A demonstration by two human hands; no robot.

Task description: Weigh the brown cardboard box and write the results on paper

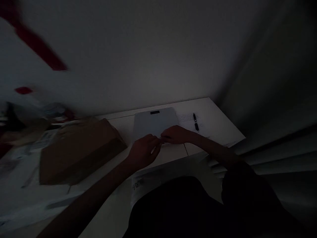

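Note:
The scene is very dim. My left hand and my right hand meet over the near edge of a flat pale grey slab with a small dark mark at its far edge, lying on a white table. Fingertips of both hands come together at about the slab's front edge. A small pale thing shows at my left fingers, too dark to make out. Whether either hand grips the slab cannot be seen.
A brown cardboard box lies left of the hands. Papers and blurred clutter cover the far left. Two small dark objects rest on a printed sheet right of the slab. A wall rises behind; window blinds are on the right.

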